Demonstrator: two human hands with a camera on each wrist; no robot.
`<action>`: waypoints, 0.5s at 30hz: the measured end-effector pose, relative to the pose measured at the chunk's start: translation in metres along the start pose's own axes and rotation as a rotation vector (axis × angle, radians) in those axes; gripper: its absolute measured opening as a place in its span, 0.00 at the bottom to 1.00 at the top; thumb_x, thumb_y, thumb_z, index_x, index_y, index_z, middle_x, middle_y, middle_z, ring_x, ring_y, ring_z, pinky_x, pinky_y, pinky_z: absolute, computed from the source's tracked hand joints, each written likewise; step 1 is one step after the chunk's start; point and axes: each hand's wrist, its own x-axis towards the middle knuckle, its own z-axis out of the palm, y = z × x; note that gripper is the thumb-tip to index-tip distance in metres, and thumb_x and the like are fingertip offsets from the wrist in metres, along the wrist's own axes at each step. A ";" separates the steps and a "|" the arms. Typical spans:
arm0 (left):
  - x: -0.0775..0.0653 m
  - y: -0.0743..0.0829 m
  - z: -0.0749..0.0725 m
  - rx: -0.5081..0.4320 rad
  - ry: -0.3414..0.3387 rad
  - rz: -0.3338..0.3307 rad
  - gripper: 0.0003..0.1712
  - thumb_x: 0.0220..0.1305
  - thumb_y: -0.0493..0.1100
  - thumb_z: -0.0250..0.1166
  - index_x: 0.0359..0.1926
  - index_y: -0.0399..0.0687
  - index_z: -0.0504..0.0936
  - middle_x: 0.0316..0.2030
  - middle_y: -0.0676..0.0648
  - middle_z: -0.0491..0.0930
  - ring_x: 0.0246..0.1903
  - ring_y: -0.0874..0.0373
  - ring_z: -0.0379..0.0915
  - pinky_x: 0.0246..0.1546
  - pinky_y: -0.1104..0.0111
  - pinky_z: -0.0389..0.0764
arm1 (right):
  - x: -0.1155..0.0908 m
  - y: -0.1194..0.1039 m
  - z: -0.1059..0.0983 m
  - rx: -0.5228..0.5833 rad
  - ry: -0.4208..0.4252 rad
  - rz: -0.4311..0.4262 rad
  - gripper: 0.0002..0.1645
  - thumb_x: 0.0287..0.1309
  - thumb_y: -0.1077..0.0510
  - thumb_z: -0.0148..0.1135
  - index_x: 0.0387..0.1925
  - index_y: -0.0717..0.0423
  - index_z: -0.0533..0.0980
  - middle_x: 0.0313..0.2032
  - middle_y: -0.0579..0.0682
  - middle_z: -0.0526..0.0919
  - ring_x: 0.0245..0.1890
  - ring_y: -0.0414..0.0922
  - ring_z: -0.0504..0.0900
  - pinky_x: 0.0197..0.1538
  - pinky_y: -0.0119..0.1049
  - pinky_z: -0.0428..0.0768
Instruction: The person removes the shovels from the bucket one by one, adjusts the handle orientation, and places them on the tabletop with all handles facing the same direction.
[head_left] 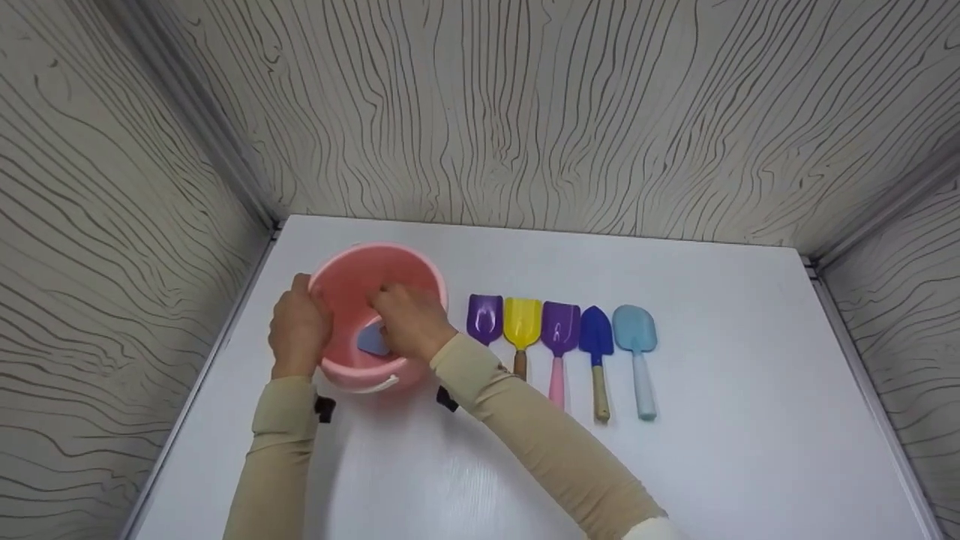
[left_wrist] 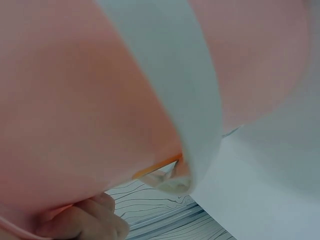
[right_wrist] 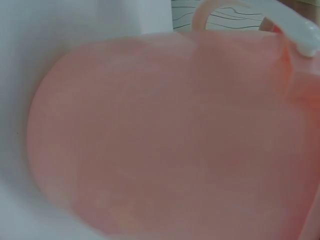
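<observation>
A pink bucket (head_left: 349, 277) stands at the left of the white table, its mouth tipped toward the head camera. My left hand (head_left: 300, 326) grips its left rim; curled fingers also show at the lower edge of the left wrist view. My right hand (head_left: 412, 319) reaches over the rim into the bucket with bent fingers, holding a blue-grey shovel (head_left: 372, 340). Only a flat part of that shovel shows, and the rest is hidden by the hand. The bucket's white handle (left_wrist: 170, 65) hangs down its outside. In the right wrist view the bucket wall (right_wrist: 160, 135) fills most of the picture.
Right of the bucket lies a row of shovels: purple (head_left: 485, 319), yellow (head_left: 523, 322), purple with a pink handle (head_left: 560, 326), dark blue (head_left: 596, 330) and light blue (head_left: 634, 328). My right sleeve covers some handles. Wood-patterned walls (head_left: 487, 112) enclose the white table (head_left: 750, 375).
</observation>
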 end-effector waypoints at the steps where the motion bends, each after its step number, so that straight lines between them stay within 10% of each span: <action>1: 0.000 0.000 0.000 -0.001 -0.001 -0.001 0.25 0.88 0.49 0.40 0.71 0.40 0.69 0.55 0.31 0.81 0.49 0.35 0.84 0.45 0.42 0.85 | 0.001 0.000 0.001 -0.019 -0.007 0.001 0.14 0.63 0.66 0.71 0.49 0.52 0.85 0.44 0.47 0.88 0.38 0.42 0.83 0.44 0.34 0.84; 15: 0.001 -0.001 -0.001 -0.003 -0.015 -0.012 0.24 0.88 0.49 0.40 0.70 0.39 0.69 0.54 0.32 0.81 0.48 0.36 0.84 0.44 0.43 0.85 | 0.018 -0.004 0.015 -0.484 -0.123 0.007 0.07 0.71 0.54 0.67 0.43 0.47 0.90 0.37 0.45 0.91 0.37 0.44 0.89 0.41 0.39 0.88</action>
